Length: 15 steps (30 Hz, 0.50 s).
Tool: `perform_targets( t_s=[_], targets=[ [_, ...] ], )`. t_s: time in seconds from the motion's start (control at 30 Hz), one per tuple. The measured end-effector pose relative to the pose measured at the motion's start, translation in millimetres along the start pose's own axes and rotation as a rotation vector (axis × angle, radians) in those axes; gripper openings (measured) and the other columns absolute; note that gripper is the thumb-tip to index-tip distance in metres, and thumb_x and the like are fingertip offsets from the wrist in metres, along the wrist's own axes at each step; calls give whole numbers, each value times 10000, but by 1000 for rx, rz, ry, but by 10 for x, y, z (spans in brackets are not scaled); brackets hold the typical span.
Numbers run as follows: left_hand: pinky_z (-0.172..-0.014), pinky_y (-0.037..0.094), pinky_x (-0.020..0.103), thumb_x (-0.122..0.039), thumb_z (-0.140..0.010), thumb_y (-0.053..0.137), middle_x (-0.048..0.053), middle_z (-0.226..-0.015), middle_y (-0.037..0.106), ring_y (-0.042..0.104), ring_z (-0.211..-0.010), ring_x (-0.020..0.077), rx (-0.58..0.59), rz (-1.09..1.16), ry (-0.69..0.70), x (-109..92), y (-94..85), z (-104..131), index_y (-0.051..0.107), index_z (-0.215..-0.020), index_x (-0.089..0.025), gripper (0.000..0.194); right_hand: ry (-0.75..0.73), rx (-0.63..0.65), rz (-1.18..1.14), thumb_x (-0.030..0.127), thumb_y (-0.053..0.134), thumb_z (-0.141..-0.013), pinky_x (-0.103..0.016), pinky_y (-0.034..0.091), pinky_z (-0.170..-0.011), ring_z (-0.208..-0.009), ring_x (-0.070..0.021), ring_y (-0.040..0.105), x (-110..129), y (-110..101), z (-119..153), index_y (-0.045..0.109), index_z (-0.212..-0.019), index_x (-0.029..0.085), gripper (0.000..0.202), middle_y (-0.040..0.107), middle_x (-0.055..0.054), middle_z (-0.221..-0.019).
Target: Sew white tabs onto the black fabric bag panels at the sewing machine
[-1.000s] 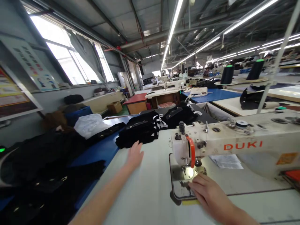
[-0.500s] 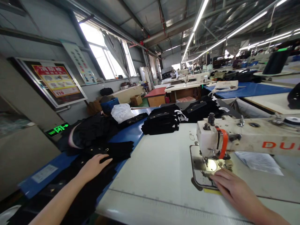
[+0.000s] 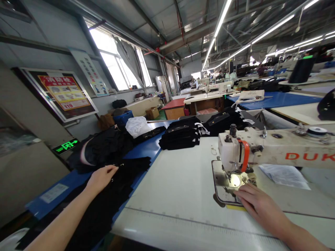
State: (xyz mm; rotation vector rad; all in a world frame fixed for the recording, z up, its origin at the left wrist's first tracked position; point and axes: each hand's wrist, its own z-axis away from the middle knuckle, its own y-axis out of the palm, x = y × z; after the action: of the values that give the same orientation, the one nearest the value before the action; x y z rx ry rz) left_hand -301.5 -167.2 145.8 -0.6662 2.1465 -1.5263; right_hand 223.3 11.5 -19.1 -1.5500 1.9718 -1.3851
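Note:
My left hand (image 3: 101, 179) is on the left, its fingers pinched together on the black fabric piece (image 3: 128, 177) with small gold-coloured metal fittings. That piece lies on top of a spread of black pieces over the blue table. My right hand (image 3: 261, 207) rests at the front of the sewing machine (image 3: 264, 148), its fingertips by the lit metal needle plate (image 3: 219, 179). The fingers of this hand are drawn together, and whatever lies between them is hidden.
Stacked black pieces (image 3: 180, 134) with white tags lie beyond the white worktop (image 3: 178, 188). A dark heap of fabric (image 3: 104, 150) and a white plastic bag (image 3: 136, 126) are on the blue table (image 3: 57, 193). A clear plastic sheet (image 3: 285, 176) lies behind my right hand.
My left hand's fingers have gone from spread over the black fabric to pinched on it. My right hand has stayed by the needle plate. The view has shifted slightly.

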Motion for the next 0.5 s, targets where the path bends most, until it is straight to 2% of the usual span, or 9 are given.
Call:
perform_targets(
  t_s=[0.07, 0.13, 0.2, 0.23, 0.3, 0.37, 0.47, 0.5],
  targets=[
    [-722, 526, 362, -386, -865, 392, 101, -919, 721, 674, -858, 290, -154, -23, -32, -116, -167, -15, 676, -888, -158, 365, 9, -3, -2, 237, 450, -959, -327, 543, -780, -891, -209, 627, -2, 4, 4, 688, -1019, 244, 245, 668, -73, -953],
    [-828, 507, 399, -387, -923, 309, 138, -1088, 670, 628, -1004, 300, -290, -30, 1, -306, -307, -16, 623, -1035, -121, 427, 18, -4, -6, 223, 444, -959, -323, 540, -779, -892, -207, 625, 4, 2, 3, 689, -999, 239, 249, 666, -75, -955],
    [-926, 470, 381, -397, -944, 294, 126, -1129, 648, 598, -1068, 271, -342, -17, 110, -584, -338, 23, 600, -1092, -129, 433, 24, -3, -12, 209, 437, -959, -326, 535, -785, -893, -205, 620, 18, -7, -6, 690, -995, 236, 257, 663, -77, -955],
    [-951, 456, 357, -405, -947, 307, 108, -1112, 656, 600, -1062, 250, -331, -6, 188, -754, -293, 69, 604, -1098, -148, 421, 25, -1, -13, 204, 436, -959, -330, 532, -790, -891, -205, 616, 28, -15, -14, 690, -998, 233, 259, 662, -78, -952],
    [-952, 459, 331, -408, -951, 336, 80, -1071, 676, 621, -1022, 226, -262, 14, 358, -1138, -75, 237, 617, -1107, -183, 393, 28, 4, -13, 190, 434, -958, -339, 524, -799, -886, -205, 607, 47, -32, -32, 689, -1011, 220, 262, 658, -79, -944],
    [-925, 483, 344, -351, -958, 341, 82, -1074, 687, 633, -1007, 229, -137, 18, 554, -1542, 263, 514, 605, -1162, -184, 373, 32, 9, -7, 172, 439, -954, -341, 515, -796, -876, -203, 598, 65, -51, -50, 688, -1005, 205, 257, 655, -78, -927],
    [-804, 535, 324, -153, -907, 365, 72, -922, 706, 664, -854, 212, 117, -7, 811, -2050, 758, 1032, 562, -1256, -167, 401, 40, 8, 31, 153, 466, -941, -328, 497, -778, -855, -197, 580, 87, -78, -76, 689, -956, 194, 228, 645, -69, -882],
    [-832, 531, 328, -88, -874, 365, 69, -925, 705, 662, -863, 207, 163, 12, 883, -2165, 873, 1187, 536, -1292, -168, 459, 43, 10, 49, 151, 479, -938, -321, 489, -774, -852, -194, 573, 91, -86, -84, 688, -932, 191, 213, 641, -65, -867]
  ],
)
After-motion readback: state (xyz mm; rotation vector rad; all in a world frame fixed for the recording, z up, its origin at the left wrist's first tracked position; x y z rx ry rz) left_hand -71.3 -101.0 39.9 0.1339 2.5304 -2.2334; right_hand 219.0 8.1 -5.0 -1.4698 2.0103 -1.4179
